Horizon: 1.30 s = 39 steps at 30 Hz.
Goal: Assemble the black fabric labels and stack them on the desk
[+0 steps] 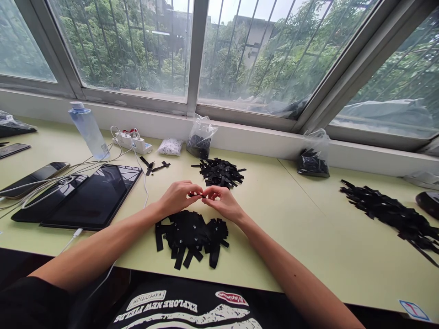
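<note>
I see L hand (178, 196) & R hand (222, 201) both pinched on one black strip (197, 195), axis 9–3 o'clock btwn fingertips; label pile (192, 235) at 6 o'clock, just beside.

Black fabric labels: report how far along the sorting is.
Looks done: a pile of black fabric labels with white marks lies under the wrists. In hand: left hand and right hand pinch one black label. Apparently left: the scattered black pile beyond.
</note>
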Available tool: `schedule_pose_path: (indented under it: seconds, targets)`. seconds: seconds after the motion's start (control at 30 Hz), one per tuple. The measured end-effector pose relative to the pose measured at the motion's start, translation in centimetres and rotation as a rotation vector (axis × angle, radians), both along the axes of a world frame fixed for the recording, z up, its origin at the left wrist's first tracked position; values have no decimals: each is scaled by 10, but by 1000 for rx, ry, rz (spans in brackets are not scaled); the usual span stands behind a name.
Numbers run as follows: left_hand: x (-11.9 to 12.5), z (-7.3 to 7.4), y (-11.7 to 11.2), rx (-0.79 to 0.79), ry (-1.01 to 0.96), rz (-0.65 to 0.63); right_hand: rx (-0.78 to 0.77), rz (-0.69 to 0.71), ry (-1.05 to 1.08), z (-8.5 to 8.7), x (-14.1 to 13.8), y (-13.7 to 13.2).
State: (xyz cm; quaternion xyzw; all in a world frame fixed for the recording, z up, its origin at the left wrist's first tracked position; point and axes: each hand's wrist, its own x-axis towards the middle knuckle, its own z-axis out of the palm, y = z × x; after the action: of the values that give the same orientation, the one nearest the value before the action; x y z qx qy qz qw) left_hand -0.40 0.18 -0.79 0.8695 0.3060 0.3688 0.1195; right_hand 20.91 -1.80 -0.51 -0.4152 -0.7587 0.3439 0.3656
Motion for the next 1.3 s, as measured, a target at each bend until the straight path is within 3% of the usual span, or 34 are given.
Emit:
schedule_pose_path:
  seconds: [0.93,1.3]
  targets:
    - [0,1,0,-25,-13,-80,82,-55,-11,-9,-4,0]
    - [2,1,-2,-29,-10,-76,243,-59,-153,-12,-5,-1]
